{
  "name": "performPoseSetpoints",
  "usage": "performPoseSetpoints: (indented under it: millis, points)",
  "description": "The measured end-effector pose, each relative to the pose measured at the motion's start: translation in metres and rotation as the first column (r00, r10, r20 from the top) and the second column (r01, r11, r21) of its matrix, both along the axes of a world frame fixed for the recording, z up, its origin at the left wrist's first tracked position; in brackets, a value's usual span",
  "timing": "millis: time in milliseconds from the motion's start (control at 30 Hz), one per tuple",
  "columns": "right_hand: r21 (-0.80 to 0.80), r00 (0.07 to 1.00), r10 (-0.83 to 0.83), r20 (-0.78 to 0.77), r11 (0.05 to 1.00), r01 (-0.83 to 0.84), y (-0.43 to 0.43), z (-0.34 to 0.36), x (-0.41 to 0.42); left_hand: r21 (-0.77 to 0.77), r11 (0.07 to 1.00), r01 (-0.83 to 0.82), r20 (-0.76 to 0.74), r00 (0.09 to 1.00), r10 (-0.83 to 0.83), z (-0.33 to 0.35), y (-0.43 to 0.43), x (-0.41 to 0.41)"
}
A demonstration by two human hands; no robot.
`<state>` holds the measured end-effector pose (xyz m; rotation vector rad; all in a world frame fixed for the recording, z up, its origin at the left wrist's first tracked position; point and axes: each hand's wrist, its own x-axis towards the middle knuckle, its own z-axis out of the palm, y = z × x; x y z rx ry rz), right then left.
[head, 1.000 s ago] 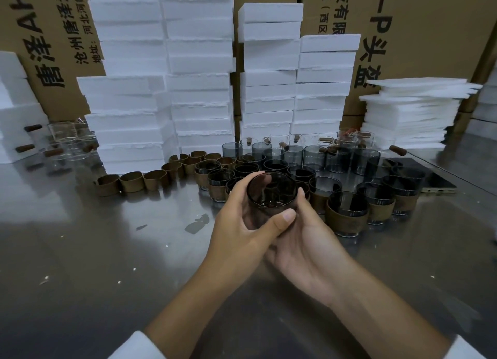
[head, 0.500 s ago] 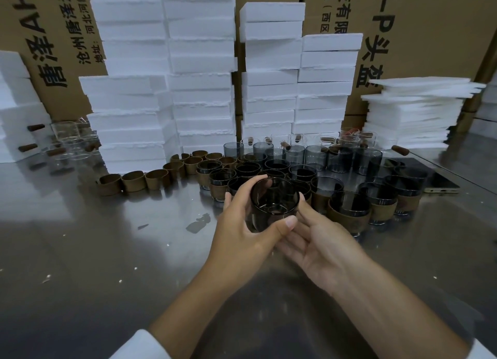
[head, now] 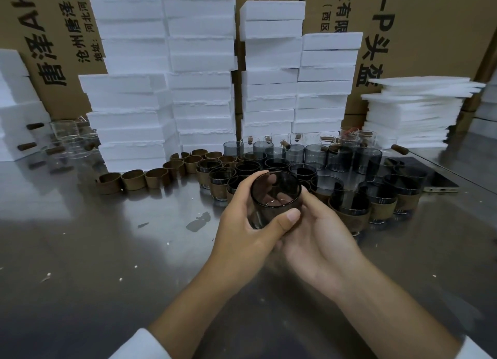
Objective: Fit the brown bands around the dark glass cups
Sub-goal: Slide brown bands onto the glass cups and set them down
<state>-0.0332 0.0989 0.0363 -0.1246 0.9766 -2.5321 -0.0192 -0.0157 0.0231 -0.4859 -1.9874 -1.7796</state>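
My left hand grips a bare dark glass cup above the steel table, thumb across its near wall and fingers round the far side. My right hand lies palm up beside and under the cup, its fingers touching the cup's right side and base. Several loose brown bands lie in a curved row to the left. Behind the held cup stands a cluster of dark cups, some wearing brown bands, others bare.
Stacks of white foam blocks and cardboard boxes rise behind the cups. Clear glasses stand at far left. A pile of thin foam sheets and a phone lie at right. Small white crumbs dot the steel table.
Both hands brought the cup slightly down and nearer. The right hand closed in under the cup again after spreading away half a second ago.
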Motion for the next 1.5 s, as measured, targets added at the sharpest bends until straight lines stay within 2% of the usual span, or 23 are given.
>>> performPoseSetpoints:
  millis: [100,200,367,500,600,700,800,1000,1100,1267,1367,1500]
  points:
    - [0.029,0.997,0.074,-0.013,0.997,-0.074,-0.003,0.0,0.003,-0.018,1.0,-0.016,-0.03,0.999,0.015,0.0,-0.002,-0.002]
    - [0.118,0.997,0.077,0.014,0.99,-0.078,-0.002,0.0,0.002,-0.032,0.999,-0.03,-0.036,0.999,0.028,-0.001,-0.007,-0.004]
    - [0.316,0.999,-0.039,-0.032,0.948,0.047,0.001,-0.003,-0.002,-0.047,0.997,-0.066,-0.017,0.998,0.065,-0.001,-0.009,-0.005]
    - [0.384,0.995,-0.073,-0.072,0.918,0.095,0.004,-0.002,-0.002,-0.054,0.995,-0.083,0.007,0.996,0.083,0.0,-0.009,-0.005]
    - [0.472,0.984,-0.077,-0.159,0.87,0.144,0.003,-0.002,0.0,0.045,0.996,-0.073,0.089,0.994,0.069,0.0,-0.01,-0.005]
    - [0.547,0.925,-0.106,-0.365,0.78,0.305,-0.001,-0.001,0.003,0.287,0.957,-0.054,0.212,0.977,-0.009,0.001,-0.011,-0.009]
    - [0.542,0.853,-0.059,-0.519,0.748,0.382,-0.004,-0.002,0.006,0.387,0.922,0.006,0.256,0.96,-0.113,0.0,-0.013,-0.012]
    - [0.501,0.811,-0.081,-0.579,0.75,0.432,-0.005,-0.005,0.005,0.464,0.88,0.1,0.244,0.941,-0.236,0.002,-0.008,-0.008]
    - [0.505,0.802,-0.087,-0.591,0.736,0.452,-0.003,-0.007,0.003,0.501,0.857,0.119,0.247,0.93,-0.273,0.003,-0.008,-0.007]
    - [0.477,0.802,-0.038,-0.596,0.786,0.392,-0.002,-0.007,0.002,0.544,0.827,0.14,0.25,0.914,-0.319,0.004,-0.009,-0.006]
    - [0.421,0.8,-0.072,-0.595,0.82,0.387,-0.001,-0.006,0.003,0.563,0.813,0.149,0.247,0.908,-0.338,0.003,-0.008,-0.006]
    - [0.394,0.846,-0.049,-0.531,0.869,0.298,0.004,-0.001,0.003,0.612,0.762,0.213,0.214,0.883,-0.419,0.003,-0.01,-0.007]
